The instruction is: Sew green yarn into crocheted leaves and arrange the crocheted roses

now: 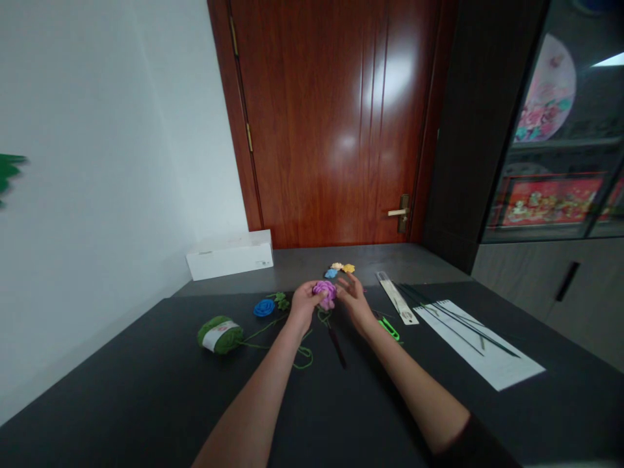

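My left hand (304, 304) pinches a purple crocheted flower (322, 292) above the dark table. Just right of the flower is my right hand (351, 299), its fingers bent and apart with nothing visible in them. Below the flower lies a tool with a dark handle (337, 348), its tip hidden near a small loop of green yarn (324, 316). A ball of green yarn (220, 335) with a white paper band rests to the left, and its loose strand (305, 354) curls beneath my left forearm.
Left of my hands lie a blue rolled flower (264, 307) and green leaf pieces (281, 301). Small blue, cream and yellow flowers (337, 267) are behind them. At right are a green-handled cutter (390, 329), a clear packet (397, 299), and dark stems on white paper (492, 357). A white box (231, 255) stands by the wall.
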`<state>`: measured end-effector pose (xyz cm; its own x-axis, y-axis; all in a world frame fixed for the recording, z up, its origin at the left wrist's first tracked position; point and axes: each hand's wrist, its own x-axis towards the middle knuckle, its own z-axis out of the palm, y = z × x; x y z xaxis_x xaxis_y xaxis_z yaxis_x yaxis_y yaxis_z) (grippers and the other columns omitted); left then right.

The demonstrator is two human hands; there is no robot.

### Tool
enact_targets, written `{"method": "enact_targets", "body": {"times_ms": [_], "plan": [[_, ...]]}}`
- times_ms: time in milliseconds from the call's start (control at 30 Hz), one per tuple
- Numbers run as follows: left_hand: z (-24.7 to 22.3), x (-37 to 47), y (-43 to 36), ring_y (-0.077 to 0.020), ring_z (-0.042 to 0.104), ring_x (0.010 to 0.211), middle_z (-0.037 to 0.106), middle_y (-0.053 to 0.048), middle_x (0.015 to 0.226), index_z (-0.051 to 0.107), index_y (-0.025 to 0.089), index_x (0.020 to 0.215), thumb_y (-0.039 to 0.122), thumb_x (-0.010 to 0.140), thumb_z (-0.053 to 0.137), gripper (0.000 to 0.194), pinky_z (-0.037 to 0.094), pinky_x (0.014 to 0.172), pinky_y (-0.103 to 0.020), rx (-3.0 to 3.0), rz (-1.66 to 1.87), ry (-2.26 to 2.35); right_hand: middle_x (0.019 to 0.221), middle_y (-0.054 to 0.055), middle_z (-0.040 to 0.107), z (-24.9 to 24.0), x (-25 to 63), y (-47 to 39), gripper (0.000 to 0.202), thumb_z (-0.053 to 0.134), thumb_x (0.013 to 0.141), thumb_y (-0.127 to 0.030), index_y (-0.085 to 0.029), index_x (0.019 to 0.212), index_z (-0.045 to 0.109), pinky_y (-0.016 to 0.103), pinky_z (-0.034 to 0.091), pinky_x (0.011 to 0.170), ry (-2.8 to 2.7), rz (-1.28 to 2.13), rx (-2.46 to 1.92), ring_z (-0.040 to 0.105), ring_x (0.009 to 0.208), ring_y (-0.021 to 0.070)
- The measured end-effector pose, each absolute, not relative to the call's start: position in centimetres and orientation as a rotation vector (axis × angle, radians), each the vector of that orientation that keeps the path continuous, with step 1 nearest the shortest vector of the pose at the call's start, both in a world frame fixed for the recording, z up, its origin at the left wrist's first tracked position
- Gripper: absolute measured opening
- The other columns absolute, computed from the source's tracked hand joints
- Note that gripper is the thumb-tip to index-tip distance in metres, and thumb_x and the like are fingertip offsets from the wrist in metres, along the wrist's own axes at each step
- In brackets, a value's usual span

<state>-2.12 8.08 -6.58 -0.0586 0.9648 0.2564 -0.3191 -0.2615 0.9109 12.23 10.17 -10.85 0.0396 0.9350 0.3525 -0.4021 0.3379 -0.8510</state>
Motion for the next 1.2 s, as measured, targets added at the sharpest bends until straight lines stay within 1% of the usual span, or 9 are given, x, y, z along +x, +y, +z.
{"method": "enact_targets", "body": {"times_ms": [167, 333, 467, 633, 800, 867, 933, 1033, 1200], "plan": [[-6.2, -2.2, 7.7, -0.0153, 0.064, 0.064, 0.073, -0.005, 0.077, 0.071, 0.012, 0.090, 0.016, 0.051, 0.084, 0.041, 0.049, 0.061, -0.026, 1.179, 1.542, 0.767, 0.124, 0.009, 0.067, -10.2, 12.5, 9.6, 0.064, 0.082, 0.069, -0.041, -0.027, 0.126, 0.056, 0.045, 0.048, 0.099, -1.057, 1.297, -0.554, 0.065, 0.108, 0.0245], [-6.6, -2.2, 7.9, -0.0169, 0.066, 0.076, 0.074, -0.007, 0.086, 0.072, 0.013, 0.088, 0.012, 0.052, 0.081, 0.038, 0.050, 0.071, -0.027, 1.220, 1.576, 0.757, 0.118, 0.007, 0.068, -10.0, 12.1, 9.3, 0.056, 0.084, 0.064, -0.035, -0.023, 0.114, 0.064, 0.040, 0.048, 0.099, -1.311, 1.101, -0.556, 0.064, 0.107, 0.0236], [-6.8, -2.0, 8.0, -0.0173, 0.066, 0.075, 0.075, -0.007, 0.084, 0.072, 0.013, 0.087, 0.017, 0.056, 0.082, 0.033, 0.050, 0.070, -0.027, 1.263, 1.550, 0.801, 0.104, 0.005, 0.071, -10.2, 12.1, 9.5, 0.039, 0.076, 0.071, -0.037, -0.021, 0.105, 0.066, 0.036, 0.052, 0.092, -1.396, 0.939, -0.637, 0.066, 0.096, 0.0214], [-7.0, -1.5, 8.1, -0.0184, 0.068, 0.077, 0.076, -0.009, 0.086, 0.073, 0.013, 0.087, 0.020, 0.063, 0.081, 0.025, 0.051, 0.070, -0.027, 1.321, 1.502, 0.954, 0.087, 0.004, 0.072, -10.8, 13.0, 10.4, 0.024, 0.063, 0.079, -0.034, -0.017, 0.096, 0.066, 0.028, 0.053, 0.076, -1.479, 0.834, -1.096, 0.066, 0.078, 0.0171], [-7.0, -2.5, 8.9, -0.0173, 0.066, 0.060, 0.072, -0.008, 0.068, 0.071, 0.012, 0.079, 0.015, 0.068, 0.074, 0.012, 0.050, 0.059, -0.027, 1.134, 1.547, 1.178, 0.068, 0.004, 0.070, -11.4, 14.8, 11.8, 0.019, 0.058, 0.085, -0.031, -0.015, 0.079, 0.067, 0.023, 0.047, 0.056, -1.503, 0.792, -1.438, 0.063, 0.057, 0.0151], [-7.0, -3.4, 9.3, -0.0152, 0.063, 0.055, 0.070, -0.006, 0.063, 0.067, 0.013, 0.073, 0.013, 0.068, 0.070, 0.006, 0.048, 0.056, -0.026, 1.066, 1.622, 1.232, 0.066, 0.006, 0.070, -11.4, 15.5, 12.1, 0.019, 0.060, 0.085, -0.028, -0.015, 0.074, 0.067, 0.024, 0.047, 0.058, -1.548, 0.729, -1.561, 0.065, 0.059, 0.0164], [-7.0, -4.5, 9.7, -0.0129, 0.059, 0.051, 0.067, -0.003, 0.059, 0.063, 0.014, 0.070, 0.010, 0.067, 0.065, 0.006, 0.045, 0.053, -0.024, 0.992, 1.702, 1.295, 0.075, 0.011, 0.073, -11.2, 16.0, 12.1, 0.016, 0.065, 0.084, -0.026, -0.014, 0.074, 0.070, 0.026, 0.047, 0.066, -1.614, 0.637, -1.643, 0.069, 0.072, 0.0204], [-7.1, -6.1, 10.0, -0.0102, 0.054, 0.046, 0.063, 0.000, 0.056, 0.059, 0.016, 0.069, 0.006, 0.064, 0.058, 0.011, 0.041, 0.049, -0.021, 0.882, 1.808, 1.384, 0.093, 0.015, 0.075, -10.8, 16.5, 11.8, 0.017, 0.069, 0.083, -0.029, -0.014, 0.087, 0.073, 0.029, 0.047, 0.076, -1.715, 0.509, -1.693, 0.070, 0.092, 0.0259], [-7.2, -7.6, 10.4, -0.0104, 0.052, 0.042, 0.060, 0.001, 0.052, 0.056, 0.017, 0.068, 0.008, 0.061, 0.054, 0.012, 0.040, 0.046, -0.021, 0.761, 1.886, 1.458, 0.105, 0.019, 0.072, -8.8, 17.2, 13.2, 0.035, 0.056, 0.094, -0.040, -0.011, 0.111, 0.069, 0.032, 0.046, 0.083, -1.760, 0.342, -1.727, 0.068, 0.101, 0.0286]]}}
